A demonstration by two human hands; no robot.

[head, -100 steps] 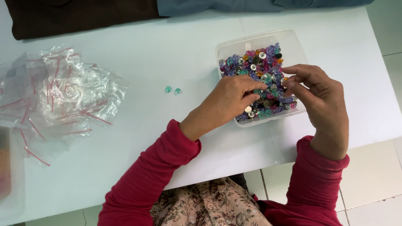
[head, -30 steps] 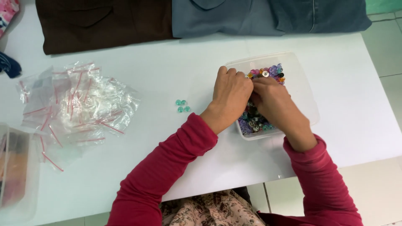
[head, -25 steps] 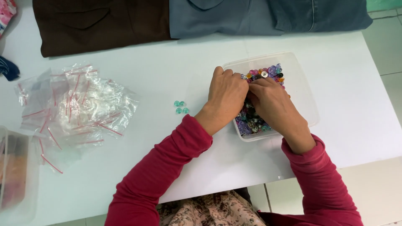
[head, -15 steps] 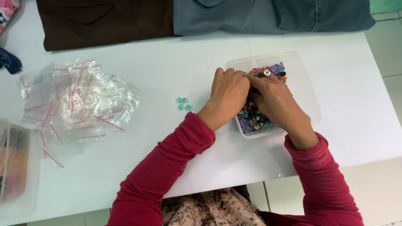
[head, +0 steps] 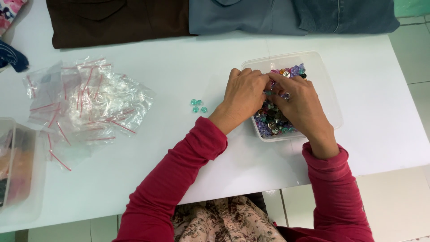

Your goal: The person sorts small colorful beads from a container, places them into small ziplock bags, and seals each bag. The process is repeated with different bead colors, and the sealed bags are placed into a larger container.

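Buttons (head: 273, 121), mixed colours, fill a clear tub (head: 329, 96) on the white table (head: 215, 67). Head view: left hand (head: 244, 96) & right hand (head: 298, 105) meet over them, fingertips bunched together; grip itself hidden. Three teal buttons (head: 198, 105) lie apart, left of tub. Best picked w/ fingertips only, one at a time.

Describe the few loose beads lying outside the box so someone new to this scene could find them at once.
Start at the white table and find the clear plastic box of mixed beads where both hands are busy. Just beyond the left hand, toward the pile of small clear bags, lie three teal beads on the bare tabletop. They are the only beads outside the box.
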